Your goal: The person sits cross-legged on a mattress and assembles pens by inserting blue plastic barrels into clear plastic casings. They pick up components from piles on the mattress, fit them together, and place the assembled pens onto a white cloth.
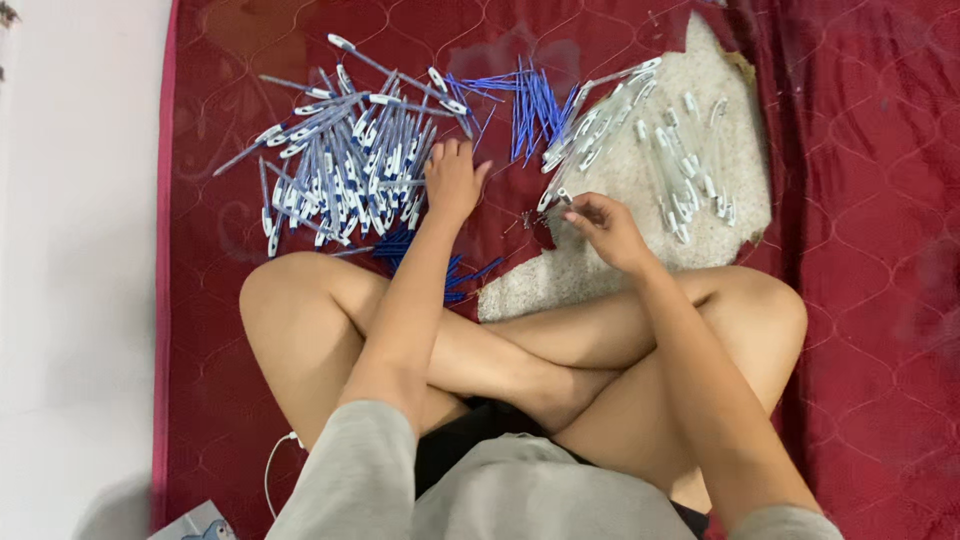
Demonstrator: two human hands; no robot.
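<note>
I sit cross-legged on a dark red quilted mat (860, 180). My left hand (452, 180) reaches forward, palm down, its fingers resting on the edge of a big heap of blue-and-white pens (340, 160). My right hand (605, 225) pinches a clear pen barrel (557, 195) near a pile of clear barrels (650, 140) lying on a pale cloth (600, 270). A loose bundle of thin blue refills (528, 105) lies between the two piles. More blue refills (455, 280) sit by my left forearm.
White floor (70, 270) runs along the left of the mat. A white cable (275, 465) and the corner of a light blue box (195, 525) lie near my left hip. My crossed legs fill the middle.
</note>
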